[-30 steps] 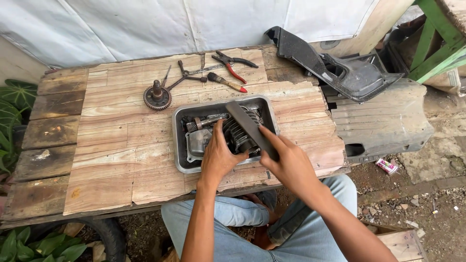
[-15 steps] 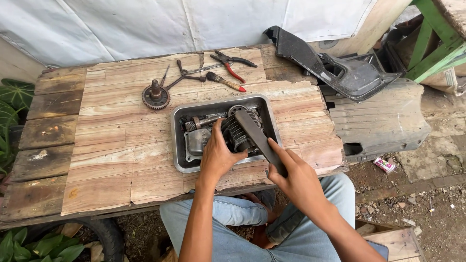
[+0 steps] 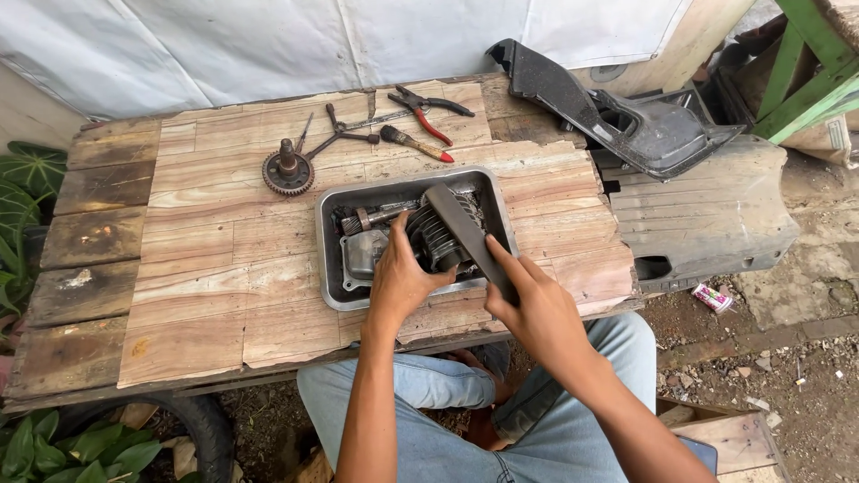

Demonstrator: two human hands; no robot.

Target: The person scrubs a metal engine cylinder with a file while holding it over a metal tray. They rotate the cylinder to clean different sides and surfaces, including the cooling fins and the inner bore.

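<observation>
Hands work over a grey metal tray [image 3: 327,268] on the wooden table [image 3: 206,268]; left hand [image 3: 398,282] grips the finned engine part [image 3: 433,240]. Right hand [image 3: 534,309] is closed around a flat dark bar [image 3: 465,234] laid across it.

A: Tray [image 3: 327,268] is being logged as dull grey metal, with the finned engine part [image 3: 434,237] inside as dark grey, the flat strap [image 3: 465,234] as dark grey-brown.

B: Pliers [image 3: 436,107] handles are being noted red, brush [image 3: 416,143] handle tan with red tip, tabletop [image 3: 197,250] pale streaked wood grain, gear [image 3: 288,173] rusty brown, jeans [image 3: 555,438] faded blue.
</observation>
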